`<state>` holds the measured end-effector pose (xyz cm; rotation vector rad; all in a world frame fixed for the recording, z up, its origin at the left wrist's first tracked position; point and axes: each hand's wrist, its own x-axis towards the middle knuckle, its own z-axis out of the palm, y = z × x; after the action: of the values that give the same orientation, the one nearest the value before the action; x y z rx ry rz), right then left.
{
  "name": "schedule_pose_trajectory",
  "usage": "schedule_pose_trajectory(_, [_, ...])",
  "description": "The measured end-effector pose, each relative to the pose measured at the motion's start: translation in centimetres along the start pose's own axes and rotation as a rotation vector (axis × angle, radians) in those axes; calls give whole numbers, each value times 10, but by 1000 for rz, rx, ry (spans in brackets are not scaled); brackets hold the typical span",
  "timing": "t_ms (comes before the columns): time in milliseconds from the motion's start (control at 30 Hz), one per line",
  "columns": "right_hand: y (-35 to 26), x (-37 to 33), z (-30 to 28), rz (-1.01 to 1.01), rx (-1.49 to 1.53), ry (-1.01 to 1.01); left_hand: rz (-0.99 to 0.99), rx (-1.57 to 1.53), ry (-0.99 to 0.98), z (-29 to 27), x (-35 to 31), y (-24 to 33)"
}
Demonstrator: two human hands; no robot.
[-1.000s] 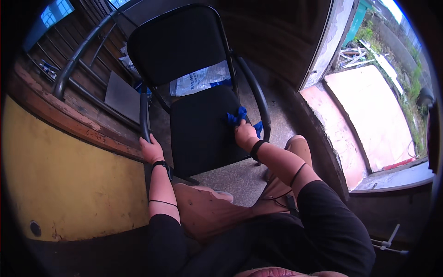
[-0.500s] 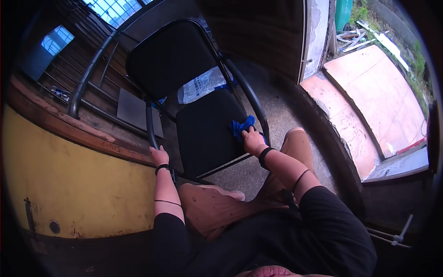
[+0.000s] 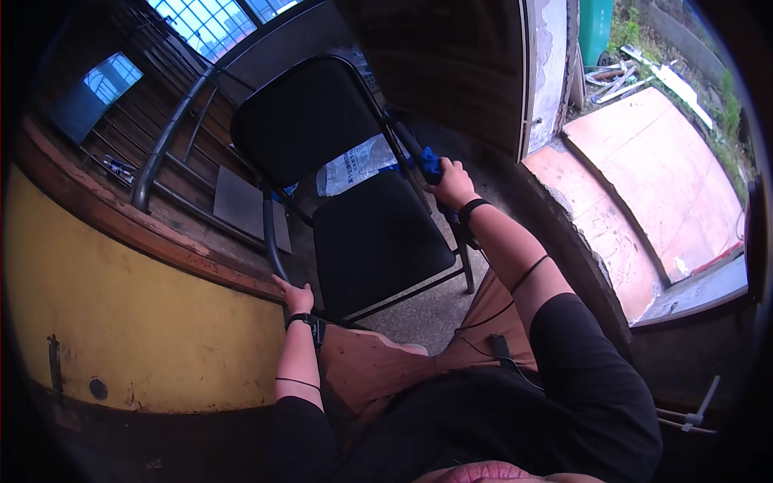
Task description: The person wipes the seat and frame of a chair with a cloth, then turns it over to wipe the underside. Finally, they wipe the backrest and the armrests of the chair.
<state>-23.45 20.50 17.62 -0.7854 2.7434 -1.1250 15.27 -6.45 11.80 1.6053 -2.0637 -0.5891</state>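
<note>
A black chair with a padded backrest, padded seat [image 3: 378, 241] and tubular arms stands in front of me. My right hand [image 3: 453, 183] is closed on a blue cloth [image 3: 431, 165] and presses it against the chair's right armrest [image 3: 411, 145]. Part of the cloth bunches out beyond my fingers. At the front bend of the left armrest [image 3: 270, 233], my left hand [image 3: 298, 298] is curled round the tube, with one finger sticking out to the left. Its other fingers are partly hidden.
A clear printed plastic bag [image 3: 354, 167] lies behind the seat. To the left run a yellow wall [image 3: 145, 314] with a brown ledge and a dark metal rail [image 3: 165, 137]. On the right, a raised sill [image 3: 576, 233] borders an open doorway with pinkish boards outside.
My right hand has moved with the blue cloth from the seat's right edge up and away onto the right armrest. My left hand stays by the left armrest. The view has shifted slightly.
</note>
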Motion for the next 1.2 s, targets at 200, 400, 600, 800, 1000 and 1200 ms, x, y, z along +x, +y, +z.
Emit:
schedule_pose_trajectory(200, [12, -2, 13, 126, 215, -62, -2, -11, -18, -6, 8, -13])
schedule_pose_trajectory(400, [16, -2, 15, 122, 222, -35, -2, 67, -20, -7, 3, -3])
schedule_pose_trajectory(600, [20, -14, 19, 79, 183, -6, 4, 174, -20, -11, 11, -14])
schedule_pose_trajectory(800, [25, -22, 16, 53, 200, -53, 69, 178, -15, -12, 25, -31])
schedule_pose_trajectory(1000, [8, -82, 23, 134, 234, -52, 29, 334, -14, -23, 68, -51])
schedule_pose_trajectory(1200, [12, -168, 14, 83, 293, -213, -116, 285, -143, -32, 95, -39])
